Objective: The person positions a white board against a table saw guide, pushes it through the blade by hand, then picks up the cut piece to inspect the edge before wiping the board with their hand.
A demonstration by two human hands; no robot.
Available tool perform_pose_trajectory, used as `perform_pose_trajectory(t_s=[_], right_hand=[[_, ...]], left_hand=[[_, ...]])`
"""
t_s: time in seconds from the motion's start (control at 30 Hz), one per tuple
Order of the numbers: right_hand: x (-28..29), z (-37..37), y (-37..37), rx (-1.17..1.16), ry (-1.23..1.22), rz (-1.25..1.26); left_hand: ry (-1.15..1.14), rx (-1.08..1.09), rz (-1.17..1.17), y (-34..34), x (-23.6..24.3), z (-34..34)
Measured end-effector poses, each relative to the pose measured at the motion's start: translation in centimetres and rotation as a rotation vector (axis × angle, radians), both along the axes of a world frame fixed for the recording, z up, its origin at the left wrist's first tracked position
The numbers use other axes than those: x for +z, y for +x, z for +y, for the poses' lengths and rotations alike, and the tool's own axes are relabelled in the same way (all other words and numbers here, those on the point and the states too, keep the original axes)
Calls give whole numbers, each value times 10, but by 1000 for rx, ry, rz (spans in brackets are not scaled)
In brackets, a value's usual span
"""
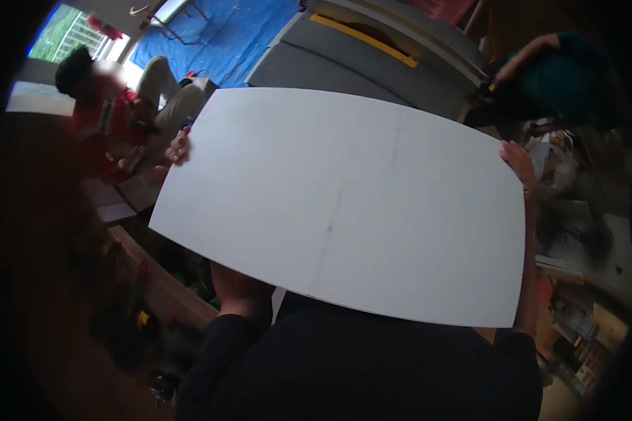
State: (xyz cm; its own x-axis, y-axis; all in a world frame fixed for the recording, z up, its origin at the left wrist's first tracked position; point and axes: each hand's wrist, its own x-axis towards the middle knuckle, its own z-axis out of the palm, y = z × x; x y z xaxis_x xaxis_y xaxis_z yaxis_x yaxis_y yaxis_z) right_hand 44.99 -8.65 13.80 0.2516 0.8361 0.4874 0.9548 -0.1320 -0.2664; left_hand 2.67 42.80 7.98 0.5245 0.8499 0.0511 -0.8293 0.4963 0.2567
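A large white board [344, 210] with faint dark smudges fills the middle of the head view, held in front of my torso. At its left edge my left hand [179, 147] grips the side, the curled fingers showing past the edge. My right hand [518, 163] clasps the opposite edge near the far right corner, with the fingers over the top face. Both forearms run along or beneath the board, and its underside is hidden.
A seated person in red [102, 133] is at the far left. Another person in a dark teal top [558, 81] bends over at the far right. Beyond the board lie a grey panel [330, 59] and a blue tarp [221, 35]. Wooden pieces [165, 277] and clutter flank me.
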Motion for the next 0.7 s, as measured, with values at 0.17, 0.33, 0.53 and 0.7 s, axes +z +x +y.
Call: perform_pose_trajectory(t_s=[0.17, 0.33, 0.53, 0.7], right_hand=[[21, 24, -54, -184, 38, 136], [-11, 4, -41, -241, -15, 125], [-72, -16, -30, -338, 7, 148], [-95, 7, 13, -337, 43, 103]], left_hand=[[6, -39, 27, -2, -4, 3], [19, -211, 108, 10, 14, -21], [185, -444, 627, -23, -3, 23], [416, -690, 1435, 15, 17, 71]])
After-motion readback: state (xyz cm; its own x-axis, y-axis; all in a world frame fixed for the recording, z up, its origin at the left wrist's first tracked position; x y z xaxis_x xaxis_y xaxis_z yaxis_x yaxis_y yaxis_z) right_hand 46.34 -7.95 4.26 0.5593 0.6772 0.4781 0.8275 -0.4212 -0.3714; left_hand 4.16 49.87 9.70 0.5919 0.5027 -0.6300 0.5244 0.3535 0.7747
